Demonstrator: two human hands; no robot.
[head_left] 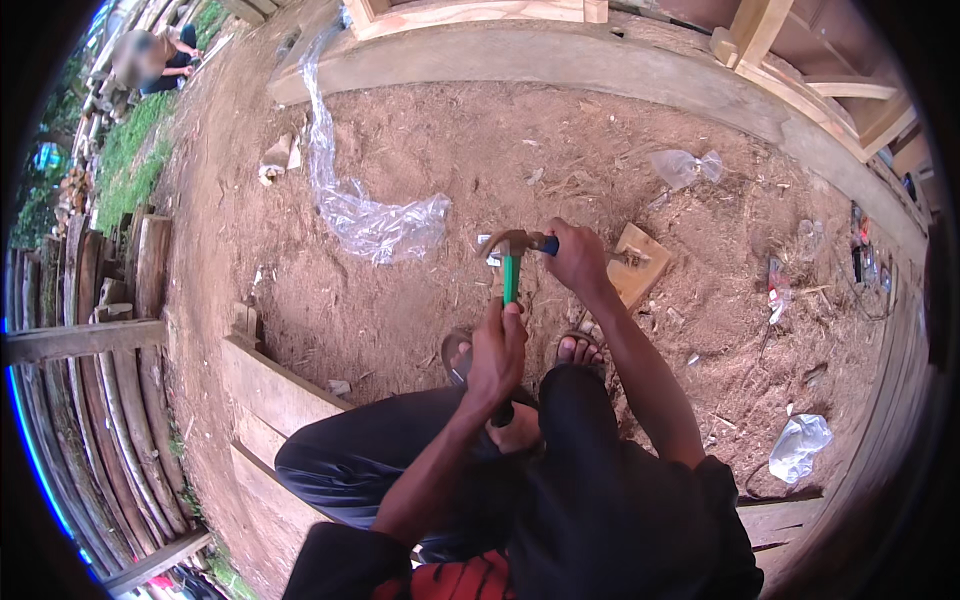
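My left hand (494, 352) is closed round the green handle of a claw hammer (512, 278), whose brown metal head points up and away from me. My right hand (580, 262) is closed on a blue-handled tool (546, 243). The tool's blue end meets or nearly meets the hammer head. A thin dark shaft shows on the other side of my right fist, over a wooden block (645, 270) on the ground. Whether that shaft belongs to the blue-handled tool I cannot tell. My knees and sandalled feet are just below the hands.
Crumpled clear plastic (375, 220) lies ahead on the left. A plastic bag (688, 168) and another plastic piece (800, 447) lie to the right. A concrete kerb (520, 62) and wooden frames (480, 14) border the far side. Boards (275, 385) stand beside my left leg. A person (160, 62) sits far left.
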